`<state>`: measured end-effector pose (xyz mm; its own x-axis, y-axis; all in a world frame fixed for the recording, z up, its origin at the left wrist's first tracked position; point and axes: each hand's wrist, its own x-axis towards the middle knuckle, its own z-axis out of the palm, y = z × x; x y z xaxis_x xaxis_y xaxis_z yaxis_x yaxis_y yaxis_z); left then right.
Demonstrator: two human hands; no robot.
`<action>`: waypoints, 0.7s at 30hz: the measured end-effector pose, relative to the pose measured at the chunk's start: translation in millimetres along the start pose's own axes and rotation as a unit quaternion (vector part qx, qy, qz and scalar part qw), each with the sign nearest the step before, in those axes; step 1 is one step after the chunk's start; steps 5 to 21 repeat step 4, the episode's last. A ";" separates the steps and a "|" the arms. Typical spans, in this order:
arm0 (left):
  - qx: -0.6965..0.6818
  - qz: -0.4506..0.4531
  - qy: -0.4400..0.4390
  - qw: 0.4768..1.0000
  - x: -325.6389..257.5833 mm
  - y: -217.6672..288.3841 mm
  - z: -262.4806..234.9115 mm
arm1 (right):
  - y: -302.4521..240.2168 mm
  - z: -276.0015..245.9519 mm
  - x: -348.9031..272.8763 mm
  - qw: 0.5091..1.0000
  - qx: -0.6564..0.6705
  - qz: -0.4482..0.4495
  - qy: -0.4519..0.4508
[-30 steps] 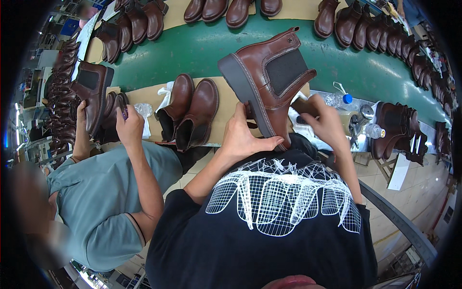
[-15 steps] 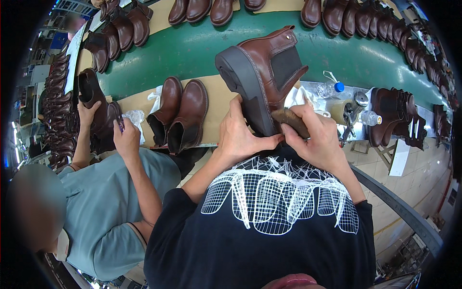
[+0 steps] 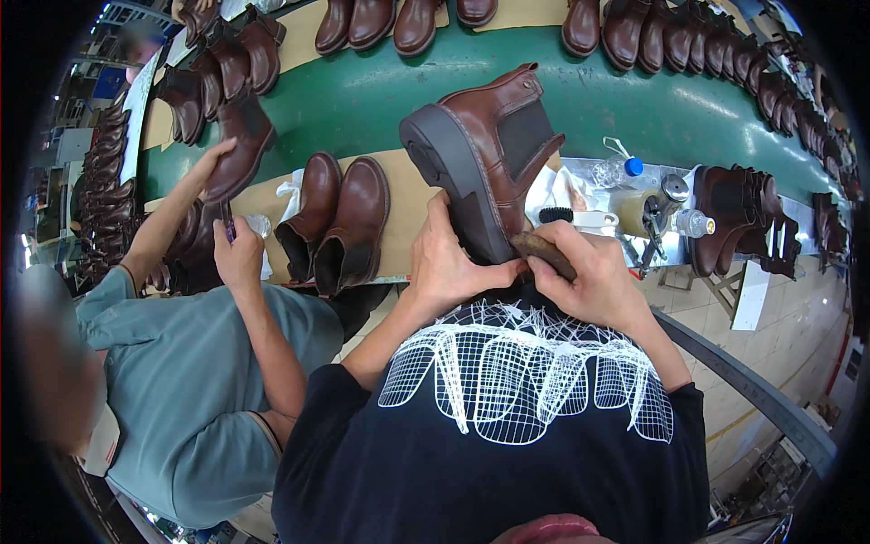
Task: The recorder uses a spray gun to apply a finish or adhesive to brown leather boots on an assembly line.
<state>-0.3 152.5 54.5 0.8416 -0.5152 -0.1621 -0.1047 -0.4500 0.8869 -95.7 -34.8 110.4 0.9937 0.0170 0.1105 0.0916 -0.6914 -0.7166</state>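
Observation:
A brown leather ankle boot [image 3: 485, 127] with dark elastic side panels is held up in front of me, tilted, its dark sole facing left. My left hand [image 3: 450, 265] is closed round the lower end of the sole, thumb near the heel. In my right hand [image 3: 587, 276] is a flat brown piece [image 3: 546, 254], pinched between thumb and fingers. Its tip is at the boot's heel, by the seam between sole and leather; I cannot tell what it is made of. Just beyond that hand lie a white-handled brush [image 3: 584, 218] and a white cloth [image 3: 555, 189].
A pair of brown boots [image 3: 358, 213] stands on cardboard to the left. Right of me are a bottle with a blue cap [image 3: 616, 170], a metal-lidded pot [image 3: 672, 190] and more boots [image 3: 725, 213]. A co-worker [image 3: 208, 381] at my left holds up a boot [image 3: 240, 145]. Boots line the green table [image 3: 362, 95].
The boot in my left hand has dipped and shifted slightly left. My right hand has moved a little lower with the brown piece, uncovering the brush. The co-worker has raised a boot.

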 end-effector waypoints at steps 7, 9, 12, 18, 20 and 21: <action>0.011 0.010 -0.002 1.000 0.4 -2.9 2.0 | -1.3 -0.3 0.2 0.993 0.054 0.046 0.093; 0.011 0.010 -0.002 1.000 0.4 -2.9 2.0 | -1.3 -0.3 0.2 0.993 0.054 0.046 0.093; 0.011 0.010 -0.002 1.000 0.4 -2.9 2.0 | -1.3 -0.3 0.2 0.993 0.054 0.046 0.093; 0.011 0.010 -0.002 1.000 0.4 -2.9 2.0 | -1.3 -0.3 0.2 0.993 0.054 0.046 0.093; 0.011 0.010 -0.002 1.000 0.4 -2.9 2.0 | -1.3 -0.3 0.2 0.993 0.054 0.046 0.093; 0.011 0.010 -0.002 1.000 0.4 -2.9 2.0 | -1.3 -0.3 0.2 0.993 0.054 0.046 0.093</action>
